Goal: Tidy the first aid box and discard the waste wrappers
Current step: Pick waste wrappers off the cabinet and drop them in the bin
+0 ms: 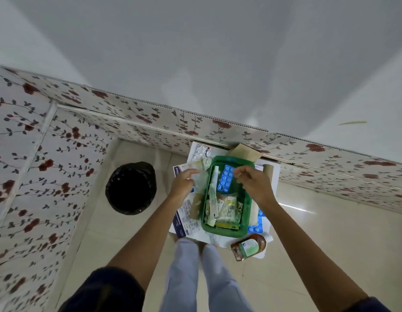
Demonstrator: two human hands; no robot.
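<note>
A green plastic first aid box [246, 212] stands on a white sheet on the floor, holding a blue blister pack [225, 179], a white tube and several small packets [227, 210]. My left hand [183, 184] hovers over the crumpled pale wrappers [201, 176] beside the box's left wall, fingers partly curled and apart, nothing clearly gripped. My right hand [254, 183] hangs above the box's far right part, fingers bent down and apart, holding nothing I can see.
A bin lined with a black bag [130, 188] stands on the floor to the left. A brown bottle [248, 246] lies at the front right. Leaflets [186, 221], a cardboard roll, a foil strip [201, 152] and more blue blisters [255, 228] surround the box. A floral wall runs behind.
</note>
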